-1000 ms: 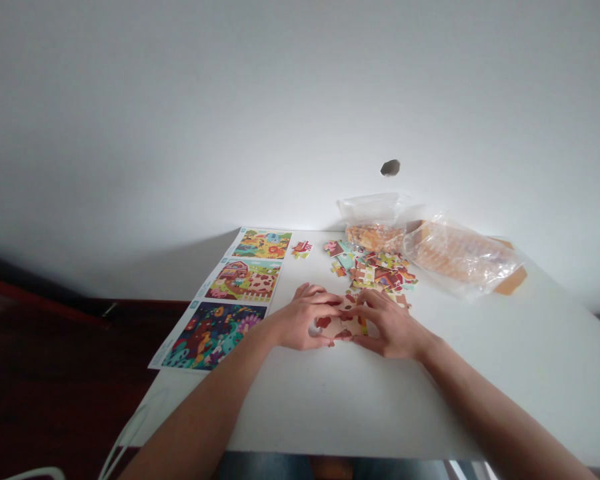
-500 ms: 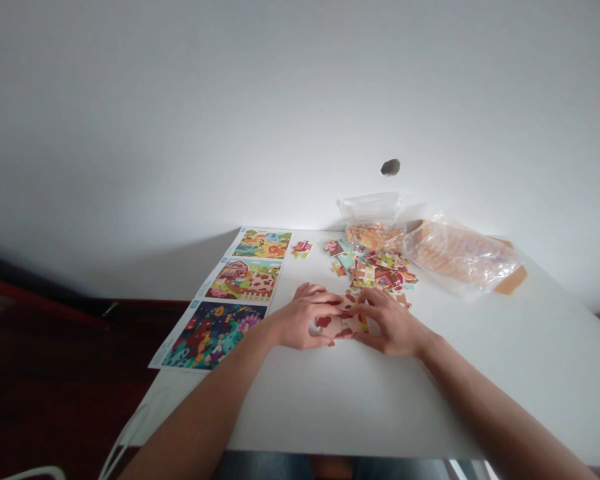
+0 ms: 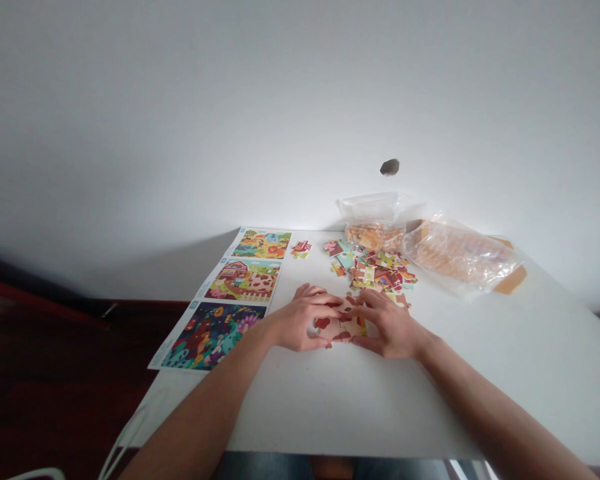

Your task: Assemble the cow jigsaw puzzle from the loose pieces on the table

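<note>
Several joined jigsaw puzzle pieces (image 3: 336,328), pale pink with brown-red patches, lie flat on the table between my two hands. My left hand (image 3: 303,320) grips their left side, thumb at the near edge and fingers over the far part. My right hand (image 3: 387,323) holds the right side the same way, its thumb low and its fingertips on top. My fingers hide part of the pieces. Just beyond my right hand lies a heap of loose puzzle pieces (image 3: 363,273), partly overlapping.
A sheet with three printed pictures (image 3: 275,303) lies on the left. A small joined red cluster (image 3: 301,249) is beside it. A clear bag of pieces (image 3: 375,235) and a larger plastic bag (image 3: 460,257) stand toward the wall (image 3: 280,133). The white table (image 3: 360,407) reaches toward me.
My right thumb has eased slightly away from the left one along the near edge, showing more of the pieces. Otherwise both hands keep their places.
</note>
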A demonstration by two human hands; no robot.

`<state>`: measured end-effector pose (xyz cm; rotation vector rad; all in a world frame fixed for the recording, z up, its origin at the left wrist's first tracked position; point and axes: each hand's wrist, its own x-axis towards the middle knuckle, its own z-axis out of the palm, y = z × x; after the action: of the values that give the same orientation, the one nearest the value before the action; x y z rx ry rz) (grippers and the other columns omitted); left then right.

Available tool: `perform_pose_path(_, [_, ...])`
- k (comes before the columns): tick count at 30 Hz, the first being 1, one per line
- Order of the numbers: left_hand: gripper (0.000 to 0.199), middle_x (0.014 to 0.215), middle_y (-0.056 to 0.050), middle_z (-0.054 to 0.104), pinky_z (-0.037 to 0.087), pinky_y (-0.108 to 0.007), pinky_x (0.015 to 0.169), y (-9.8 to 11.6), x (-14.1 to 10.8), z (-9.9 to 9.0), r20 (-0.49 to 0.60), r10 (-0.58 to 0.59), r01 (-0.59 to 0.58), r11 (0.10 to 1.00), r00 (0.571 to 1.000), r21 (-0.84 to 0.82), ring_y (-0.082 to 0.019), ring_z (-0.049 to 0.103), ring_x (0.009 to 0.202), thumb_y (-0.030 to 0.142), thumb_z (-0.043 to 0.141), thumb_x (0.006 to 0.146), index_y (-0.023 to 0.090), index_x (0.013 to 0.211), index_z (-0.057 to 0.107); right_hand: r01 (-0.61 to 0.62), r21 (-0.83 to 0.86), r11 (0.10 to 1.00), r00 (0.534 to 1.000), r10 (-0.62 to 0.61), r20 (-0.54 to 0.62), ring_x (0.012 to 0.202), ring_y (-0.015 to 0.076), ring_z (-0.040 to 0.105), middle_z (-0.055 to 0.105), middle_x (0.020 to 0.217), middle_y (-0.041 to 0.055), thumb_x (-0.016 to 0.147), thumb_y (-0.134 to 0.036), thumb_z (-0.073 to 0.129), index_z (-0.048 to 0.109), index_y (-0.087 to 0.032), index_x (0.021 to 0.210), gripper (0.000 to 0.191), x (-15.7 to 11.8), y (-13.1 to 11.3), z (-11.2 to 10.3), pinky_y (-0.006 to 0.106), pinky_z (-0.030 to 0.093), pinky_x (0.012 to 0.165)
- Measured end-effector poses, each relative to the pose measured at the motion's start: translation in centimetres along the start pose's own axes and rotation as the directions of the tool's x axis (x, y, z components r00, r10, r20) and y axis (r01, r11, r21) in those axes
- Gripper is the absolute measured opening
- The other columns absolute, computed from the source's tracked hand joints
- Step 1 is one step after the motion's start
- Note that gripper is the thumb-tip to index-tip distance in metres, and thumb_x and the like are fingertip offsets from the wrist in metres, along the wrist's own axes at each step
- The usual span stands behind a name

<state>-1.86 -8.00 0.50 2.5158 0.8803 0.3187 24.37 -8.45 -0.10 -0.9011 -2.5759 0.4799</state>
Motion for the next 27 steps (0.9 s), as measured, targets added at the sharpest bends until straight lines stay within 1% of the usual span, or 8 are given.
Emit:
perform_pose_path(3, [0.056, 0.141, -0.002, 0.053, 0.018, -0.048, 0.114, 0.0, 0.0, -0.2, 0.017, 0.027, -0.027, 1.000, 0.999, -0.008, -0.029, 0.044, 0.126, 0.045, 0.077, 0.073, 0.034, 0.126, 0.061, 0.007, 0.005, 1.000, 1.000, -0.007, 0.012, 0.097, 0.0238, 0.054, 0.056, 0.104, 0.0087, 0.082, -0.044, 0.073, 0.066, -0.024, 0.112, 0.037, 0.0, -0.4, 0.0, 0.037, 0.044, 0.086])
perform_pose_path(7, [0.053, 0.141, -0.002, 0.053, 0.022, -0.047, 0.113, 0.0, -0.1, -0.2, 0.019, 0.049, -0.049, 0.999, 0.999, -0.009, -0.029, 0.046, 0.124, 0.045, 0.076, 0.073, 0.034, 0.123, 0.063, 0.011, 0.022, 1.000, 1.000, -0.012, 0.020, 0.096, 0.0239, 0.054, 0.057, 0.102, 0.0083, 0.081, -0.045, 0.073, 0.066, -0.024, 0.109, 0.036, 0.1, -0.4, 0.0, 0.037, 0.044, 0.085])
perform_pose_path(9, [0.050, 0.141, -0.001, 0.053, 0.022, -0.047, 0.113, 0.0, -0.1, -0.2, 0.015, 0.050, -0.050, 0.999, 0.999, -0.005, -0.028, 0.046, 0.124, 0.045, 0.076, 0.073, 0.035, 0.120, 0.064, 0.003, 0.028, 1.000, 1.000, -0.003, 0.009, 0.096, 0.0238, 0.054, 0.057, 0.102, 0.0080, 0.081, -0.040, 0.073, 0.065, -0.024, 0.109, 0.033, 0.0, -0.1, -0.1, 0.037, 0.044, 0.085])
perform_pose_path(12, [0.044, 0.141, 0.000, 0.053, 0.023, -0.046, 0.112, 0.0, -0.1, -0.2, 0.013, 0.053, -0.053, 0.999, 0.998, -0.001, -0.028, 0.046, 0.122, 0.044, 0.076, 0.073, 0.034, 0.115, 0.066, -0.023, 0.018, 1.000, 0.999, 0.024, -0.031, 0.093, 0.0226, 0.054, 0.058, 0.101, 0.0076, 0.083, -0.027, 0.068, 0.064, -0.023, 0.106, 0.024, 0.0, 0.4, -0.3, 0.036, 0.044, 0.083])
perform_pose_path(15, [0.042, 0.141, -0.001, 0.053, 0.023, -0.047, 0.111, -0.1, -0.1, -0.1, 0.008, 0.052, -0.052, 0.999, 0.999, 0.000, -0.028, 0.046, 0.121, 0.043, 0.076, 0.072, 0.032, 0.111, 0.068, -0.030, 0.005, 1.000, 0.998, 0.030, -0.056, 0.089, 0.0213, 0.054, 0.058, 0.095, 0.0070, 0.084, -0.019, 0.063, 0.065, -0.021, 0.099, 0.015, -0.1, 0.7, -0.2, 0.034, 0.044, 0.080])
perform_pose_path(19, [0.040, 0.140, -0.002, 0.054, 0.023, -0.046, 0.111, -0.1, -0.1, 0.0, 0.004, 0.046, -0.046, 0.999, 0.999, 0.000, -0.028, 0.047, 0.120, 0.044, 0.076, 0.072, 0.031, 0.109, 0.068, -0.004, 0.008, 1.000, 0.999, 0.004, -0.032, 0.087, 0.0204, 0.054, 0.057, 0.089, 0.0057, 0.082, -0.014, 0.061, 0.065, -0.021, 0.090, 0.011, 0.0, 0.9, 0.4, 0.032, 0.043, 0.078])
perform_pose_path(23, [0.040, 0.139, -0.002, 0.054, 0.022, -0.046, 0.112, -0.1, -0.1, -0.1, 0.007, 0.040, -0.040, 0.999, 0.999, 0.000, -0.028, 0.047, 0.121, 0.044, 0.076, 0.072, 0.032, 0.110, 0.068, 0.005, 0.013, 1.000, 1.000, -0.005, -0.012, 0.087, 0.0202, 0.054, 0.057, 0.087, 0.0052, 0.081, -0.012, 0.060, 0.066, -0.021, 0.091, 0.015, 0.1, 0.9, 0.7, 0.032, 0.042, 0.078])
perform_pose_path(27, [0.043, 0.139, -0.002, 0.054, 0.022, -0.047, 0.112, 0.0, -0.1, -0.1, 0.006, 0.040, -0.040, 0.999, 0.999, -0.006, -0.028, 0.047, 0.121, 0.044, 0.077, 0.072, 0.033, 0.112, 0.068, -0.002, 0.020, 1.000, 1.000, 0.002, -0.022, 0.086, 0.0203, 0.055, 0.058, 0.089, 0.0062, 0.084, -0.013, 0.059, 0.065, -0.020, 0.092, 0.013, 0.1, 0.8, 0.4, 0.032, 0.042, 0.077])
